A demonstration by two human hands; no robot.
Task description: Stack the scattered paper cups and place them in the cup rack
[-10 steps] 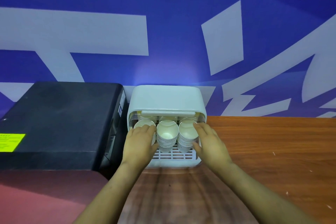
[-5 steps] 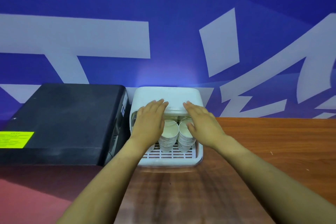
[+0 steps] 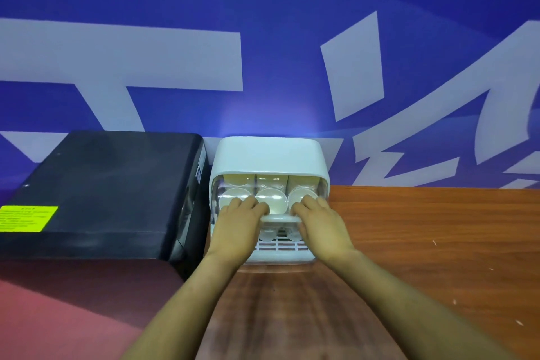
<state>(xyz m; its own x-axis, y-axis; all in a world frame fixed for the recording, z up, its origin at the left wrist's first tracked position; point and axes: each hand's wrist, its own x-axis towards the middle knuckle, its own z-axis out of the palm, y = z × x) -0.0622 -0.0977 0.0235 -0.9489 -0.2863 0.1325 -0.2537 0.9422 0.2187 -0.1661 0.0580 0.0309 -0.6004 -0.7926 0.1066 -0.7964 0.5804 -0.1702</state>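
Both hands have dropped from the top of the cup rack (image 3: 270, 155) to the handle (image 3: 280, 218) of its clear front cover (image 3: 270, 193), which now hangs partway down over the opening where half a second ago it sat tucked up under the white hood. Seen from the head camera, the left hand (image 3: 238, 223) curls its fingers over the left end of the handle, and the right hand (image 3: 321, 223) grips the right end the same way, knuckles toward the camera. Behind the see-through cover, stacks of paper cups (image 3: 270, 201) lie in the rack in three columns, their open mouths facing outward, with a second row dimly visible above them. Below the handle the slotted white floor (image 3: 280, 247) of the rack shows between the two wrists. Rack and forearms sit on a wooden table (image 3: 423, 242); a black box (image 3: 102, 193) with a yellow label (image 3: 27, 217) stands just beside the rack on its left. A blue wall (image 3: 263, 23) with large white shapes fills the background.
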